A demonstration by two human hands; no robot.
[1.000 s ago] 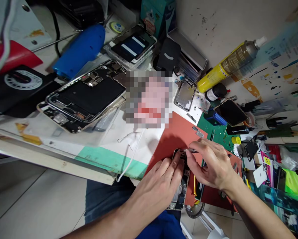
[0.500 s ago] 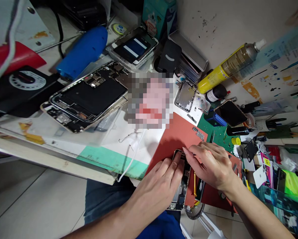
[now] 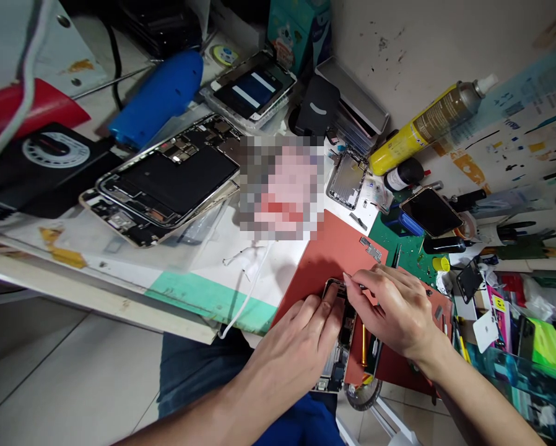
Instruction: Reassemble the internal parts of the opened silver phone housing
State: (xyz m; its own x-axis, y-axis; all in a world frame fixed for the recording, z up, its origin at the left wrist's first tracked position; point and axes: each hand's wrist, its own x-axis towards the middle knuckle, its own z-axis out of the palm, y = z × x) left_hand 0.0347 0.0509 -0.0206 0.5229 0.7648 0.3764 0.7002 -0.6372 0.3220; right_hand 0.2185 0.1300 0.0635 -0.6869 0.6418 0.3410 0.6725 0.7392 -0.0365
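Right, opened phone (image 3: 337, 367) sits on the red-orange mat (image 3: 312, 263), at the front edge of the desk (image 3: 166, 326), long axis running away from the lap. Lower end reaches the mat's front edge; can't tell if it overhangs.

Left hand (image 3: 301, 331) lies across the phone, index finger stretched to its far end. Thumb is out of sight, so can't tell whether that grip is clamped on the frame or just pressing down. Right hand (image 3: 392, 310) is at the far end, thumb and index pinched, apparently clamped on a slim tool (image 3: 363, 287); only a bit of it shows.

Handling, my read: light, stiff frame, probably slick along the rails. Exposed boards and connectors look fragile. Best hold is the two long side rails, off the internals. Mat should add some friction.

Hard to see: left fingers cover the phone's middle, right fingertips hide the contact point, so no telling what the tool touches. Small metal plate (image 3: 369, 248) near the mat's far edge, too small to identify. Pixelated patch (image 3: 285, 186) behind the mat blanks out part of the desk. Both forearms are cut off by the frame.
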